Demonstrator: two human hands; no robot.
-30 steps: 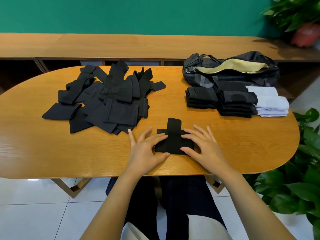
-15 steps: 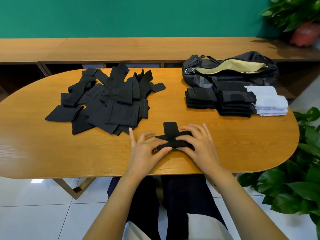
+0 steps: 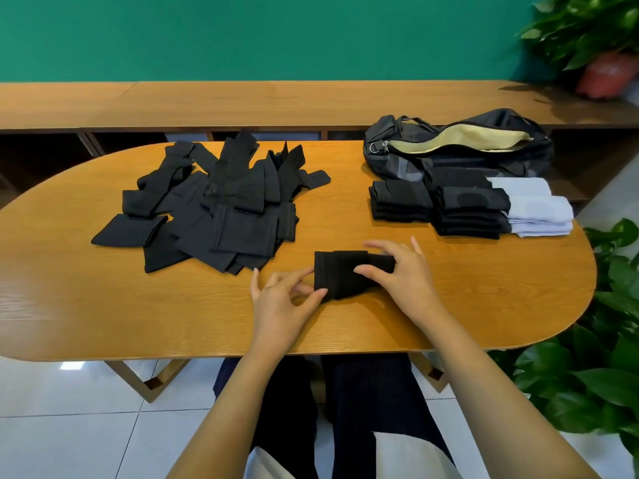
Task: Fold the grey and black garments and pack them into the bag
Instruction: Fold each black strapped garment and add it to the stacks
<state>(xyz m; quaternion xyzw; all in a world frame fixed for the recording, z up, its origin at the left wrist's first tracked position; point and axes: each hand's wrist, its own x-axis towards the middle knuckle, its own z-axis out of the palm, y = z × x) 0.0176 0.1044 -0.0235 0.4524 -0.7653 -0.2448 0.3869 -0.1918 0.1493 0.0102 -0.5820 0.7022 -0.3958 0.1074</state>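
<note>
Spread flat a second ago, the black garment (image 3: 345, 274) now lies doubled near the table (image 3: 103, 305) front, left hand (image 3: 280, 305) and right hand (image 3: 401, 274) each pinching an end. Folding is nearly done; next it likely joins the folded stacks (image 3: 466, 212) beside the bag (image 3: 456, 143).

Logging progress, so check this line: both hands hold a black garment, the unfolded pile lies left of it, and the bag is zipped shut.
Not zipped shut: the head view shows the bag open, its pale lining showing through the gap. The rest stands: the left hand and right hand hold the black garment, with the unfolded pile to its left.
</note>
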